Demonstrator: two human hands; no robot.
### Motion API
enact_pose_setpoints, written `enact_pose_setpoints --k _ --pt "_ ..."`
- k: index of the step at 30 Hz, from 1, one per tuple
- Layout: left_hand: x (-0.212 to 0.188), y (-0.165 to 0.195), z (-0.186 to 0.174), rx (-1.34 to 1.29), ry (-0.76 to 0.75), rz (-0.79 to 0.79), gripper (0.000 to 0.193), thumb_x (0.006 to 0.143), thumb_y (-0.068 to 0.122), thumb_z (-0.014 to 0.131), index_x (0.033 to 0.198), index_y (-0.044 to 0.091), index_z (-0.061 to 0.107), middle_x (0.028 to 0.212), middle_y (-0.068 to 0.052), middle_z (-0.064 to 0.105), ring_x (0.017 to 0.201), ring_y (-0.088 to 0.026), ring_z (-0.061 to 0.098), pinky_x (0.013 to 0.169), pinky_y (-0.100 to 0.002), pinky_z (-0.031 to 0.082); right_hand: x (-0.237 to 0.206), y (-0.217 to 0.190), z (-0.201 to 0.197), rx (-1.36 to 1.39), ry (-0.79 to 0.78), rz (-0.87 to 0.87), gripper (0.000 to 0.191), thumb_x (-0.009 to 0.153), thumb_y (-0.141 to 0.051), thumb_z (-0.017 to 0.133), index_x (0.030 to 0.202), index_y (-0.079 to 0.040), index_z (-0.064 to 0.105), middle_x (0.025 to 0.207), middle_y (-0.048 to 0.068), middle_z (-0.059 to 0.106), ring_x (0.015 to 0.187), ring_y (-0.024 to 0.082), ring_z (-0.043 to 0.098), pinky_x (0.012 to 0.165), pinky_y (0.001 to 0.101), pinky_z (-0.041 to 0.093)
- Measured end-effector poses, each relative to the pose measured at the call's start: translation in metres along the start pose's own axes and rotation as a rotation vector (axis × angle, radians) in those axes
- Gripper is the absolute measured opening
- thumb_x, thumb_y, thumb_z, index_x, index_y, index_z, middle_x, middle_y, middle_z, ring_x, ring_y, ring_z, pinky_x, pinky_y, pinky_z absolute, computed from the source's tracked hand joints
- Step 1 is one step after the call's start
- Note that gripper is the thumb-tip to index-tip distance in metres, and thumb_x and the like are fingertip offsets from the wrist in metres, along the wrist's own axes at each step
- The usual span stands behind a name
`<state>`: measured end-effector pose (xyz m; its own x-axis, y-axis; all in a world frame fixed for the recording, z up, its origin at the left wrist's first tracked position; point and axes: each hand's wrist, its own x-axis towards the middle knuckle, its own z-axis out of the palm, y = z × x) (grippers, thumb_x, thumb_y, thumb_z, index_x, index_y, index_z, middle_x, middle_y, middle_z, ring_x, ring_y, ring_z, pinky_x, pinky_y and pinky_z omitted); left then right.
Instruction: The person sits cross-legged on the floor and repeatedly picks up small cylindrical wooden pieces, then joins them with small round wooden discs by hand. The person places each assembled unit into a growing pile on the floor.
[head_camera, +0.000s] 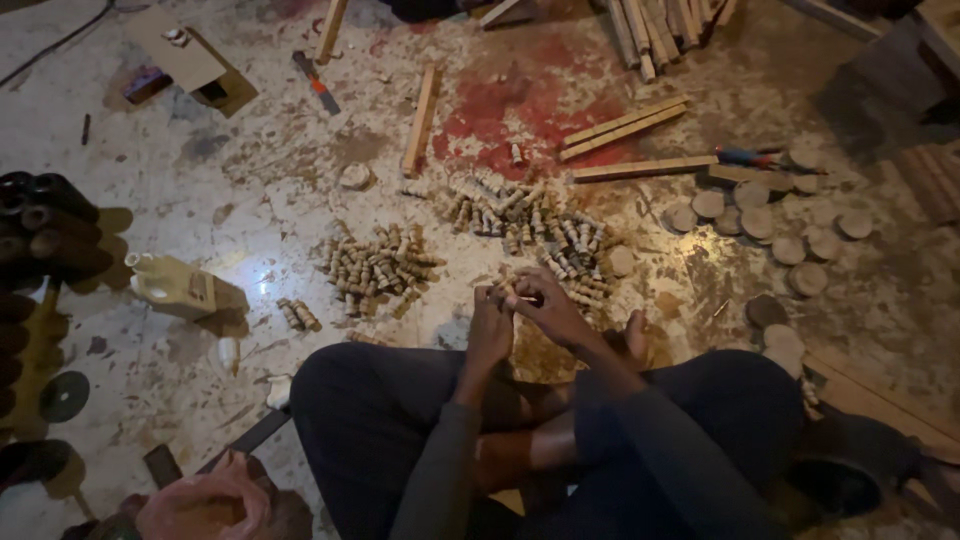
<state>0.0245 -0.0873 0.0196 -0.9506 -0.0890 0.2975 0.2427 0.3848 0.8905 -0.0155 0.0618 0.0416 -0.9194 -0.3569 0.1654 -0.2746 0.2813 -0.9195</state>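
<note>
I sit cross-legged on the floor with both hands together in front of my knees. My left hand (489, 325) and my right hand (545, 305) are closed around one small turned wooden piece (507, 287), fingertips touching. Just beyond my hands lie two heaps of similar small turned wooden pegs: one pile (378, 266) to the left, a larger pile (530, 225) ahead. Two loose pegs (298, 314) lie further left.
Round wooden discs (770, 225) are scattered to the right. Wooden strips (622, 127) and a stick (421, 120) lie ahead on the stained floor. A pale plastic jug (172, 285) lies left, dark cylinders (45, 225) at far left, a pink bag (200, 505) bottom left.
</note>
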Motion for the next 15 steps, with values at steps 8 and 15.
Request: enact_pose_setpoints --k 8,15 --pt "0.013 -0.002 0.008 -0.610 -0.021 -0.353 0.047 0.108 0.035 0.058 0.142 0.004 0.056 0.115 -0.009 0.049 0.100 -0.019 0.061 0.078 -0.035 0.055 0.001 0.004 -0.001 0.429 0.065 0.278 0.025 0.093 -0.025 0.077 0.105 -0.006 0.065 0.106 0.002 0.061 0.099 0.015 0.066 0.087 0.0307 0.056" --pt "0.015 0.009 -0.010 -0.542 0.134 -0.428 0.064 0.094 0.026 0.072 0.152 0.007 0.050 0.112 -0.013 0.067 0.094 -0.019 0.068 0.079 -0.036 0.060 0.002 0.001 -0.006 0.291 0.015 0.220 0.025 0.098 -0.028 0.072 0.103 -0.003 0.070 0.093 0.003 0.070 0.087 0.014 0.068 0.080 0.0320 0.056"
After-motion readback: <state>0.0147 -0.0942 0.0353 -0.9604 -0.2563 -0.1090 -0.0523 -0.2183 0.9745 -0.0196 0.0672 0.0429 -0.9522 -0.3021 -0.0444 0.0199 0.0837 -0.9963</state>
